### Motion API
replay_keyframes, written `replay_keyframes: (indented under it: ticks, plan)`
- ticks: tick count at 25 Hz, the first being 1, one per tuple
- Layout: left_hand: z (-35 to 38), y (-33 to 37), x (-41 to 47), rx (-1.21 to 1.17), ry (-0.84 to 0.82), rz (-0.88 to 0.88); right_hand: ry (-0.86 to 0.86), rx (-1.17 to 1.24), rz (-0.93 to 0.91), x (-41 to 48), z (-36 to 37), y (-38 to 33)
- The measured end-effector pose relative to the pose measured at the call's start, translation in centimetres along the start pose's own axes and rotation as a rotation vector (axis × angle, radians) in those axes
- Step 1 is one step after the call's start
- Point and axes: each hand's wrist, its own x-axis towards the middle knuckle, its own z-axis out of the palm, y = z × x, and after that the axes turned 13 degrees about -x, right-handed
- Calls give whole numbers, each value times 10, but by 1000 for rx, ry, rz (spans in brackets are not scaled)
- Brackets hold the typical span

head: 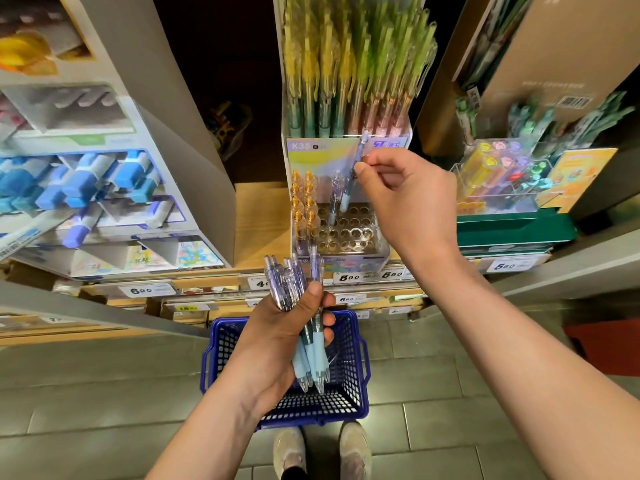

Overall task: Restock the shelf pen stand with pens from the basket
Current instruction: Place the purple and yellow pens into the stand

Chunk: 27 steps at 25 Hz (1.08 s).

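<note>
Pen [347,194], pinched tilted in the grip of the right hand [408,202] over the stand [349,237] at the shelf [258,223] front edge, may miss its hole; left hand [277,341] grips spares [313,348] above the basket [353,393].

A card [318,157] on the pen stand [378,252] reads "K35". On the shelf edge [214,281] the left tag [141,290] reads 6.90, the middle tag [349,277] 5.90, the right tag [504,266] 5.80.

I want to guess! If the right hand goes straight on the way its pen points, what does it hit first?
Probably the clear plastic pen stand with round holes: the right hand pinches a purple-blue pen tip-down over its back row. Depth is unclear.
</note>
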Motion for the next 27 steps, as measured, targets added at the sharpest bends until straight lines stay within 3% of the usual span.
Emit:
replay_keyframes:
  ticks: [4, 12, 16, 22, 27]
  plan:
    - [0, 1, 1, 16, -11, 15, -4, -104, -73, 3, 5, 3]
    - [5, 5, 7, 61, 37, 82, -152, -264, -33, -9, 19, 17]
    - [11, 7, 9, 116, 37, 98, -350, -348, 58, -6, 7, 9]
    - [18, 8, 10, 149, 16, 121, -867, 199, 297, -38, -28, -8]
    - [14, 7, 12, 118, 85, 92, -729, 480, 448, -40, -25, -6]
